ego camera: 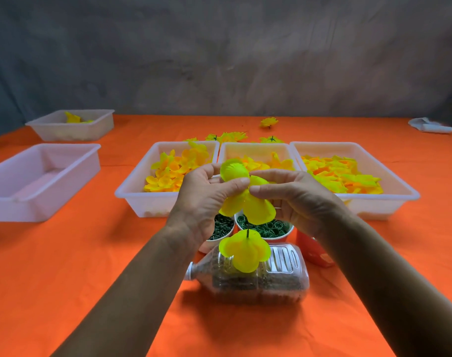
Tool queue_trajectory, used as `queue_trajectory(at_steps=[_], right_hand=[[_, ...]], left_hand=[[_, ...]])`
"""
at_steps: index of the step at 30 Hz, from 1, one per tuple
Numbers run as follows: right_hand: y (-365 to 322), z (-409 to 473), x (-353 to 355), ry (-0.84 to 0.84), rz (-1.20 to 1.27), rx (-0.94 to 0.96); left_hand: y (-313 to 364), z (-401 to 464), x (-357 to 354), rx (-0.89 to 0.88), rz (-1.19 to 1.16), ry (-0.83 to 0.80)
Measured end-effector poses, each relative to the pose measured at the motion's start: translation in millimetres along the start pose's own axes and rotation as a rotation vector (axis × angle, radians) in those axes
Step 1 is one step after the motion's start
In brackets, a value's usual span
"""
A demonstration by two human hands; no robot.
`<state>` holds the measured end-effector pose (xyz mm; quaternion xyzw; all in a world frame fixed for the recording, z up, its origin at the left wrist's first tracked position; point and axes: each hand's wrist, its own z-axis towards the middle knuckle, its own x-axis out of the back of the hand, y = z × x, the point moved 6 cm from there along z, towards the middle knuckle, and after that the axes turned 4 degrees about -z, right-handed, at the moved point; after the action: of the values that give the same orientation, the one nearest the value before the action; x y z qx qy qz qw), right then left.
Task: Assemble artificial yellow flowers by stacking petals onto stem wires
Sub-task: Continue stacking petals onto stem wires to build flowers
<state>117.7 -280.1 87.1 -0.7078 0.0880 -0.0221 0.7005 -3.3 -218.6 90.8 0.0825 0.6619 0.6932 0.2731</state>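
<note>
Nearest the onlooker, at 6 o'clock, a clear plastic bottle (250,276) lies on its side on the orange tablecloth (78,253), filled with dark granular matter and serving as a stand; a dark stem wire (248,233) rises from it, its tip showing above a yellow petal layer (242,249) already threaded on. Just above, both hands meet over a second, larger petal layer (245,199): the left hand (206,199) pinches it between thumb and curled fingers, and the right hand (294,194) nips its centre with thumb and forefinger, the other fingers loosely curled. To seat this layer well, the centre hole should probably be found and held open first, then lowered straight onto the wire tip, petals staggered against those beneath. Directly behind the bottle stand two paper cups: the left cup (219,229) holds dark green stem pieces, the right cup (267,229) green ring-shaped parts; a red carton (315,249) sits at 4 o'clock. Farther off, three white trays hold loose petals: yellow-orange cupped ones in the left tray (132,191), similar ones in the middle tray (258,148), flatter ones in the right tray (399,191). At 9 o'clock an empty tray (3,202); at 10 o'clock a far tray (52,130) with a few yellow pieces. Finished flowers (227,137) lie at 12 o'clock.
</note>
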Motion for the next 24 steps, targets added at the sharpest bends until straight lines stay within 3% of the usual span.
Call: queue_trajectory(at_steps=[16,24], right_hand=[[4,-1,0,-0.054,-0.076,-0.192],[17,4,1,0.001,-0.102,-0.242]], left_hand=[[-13,0,6,0.181,0.083,-0.081],[-25,-1,14,0.26,0.056,-0.05]])
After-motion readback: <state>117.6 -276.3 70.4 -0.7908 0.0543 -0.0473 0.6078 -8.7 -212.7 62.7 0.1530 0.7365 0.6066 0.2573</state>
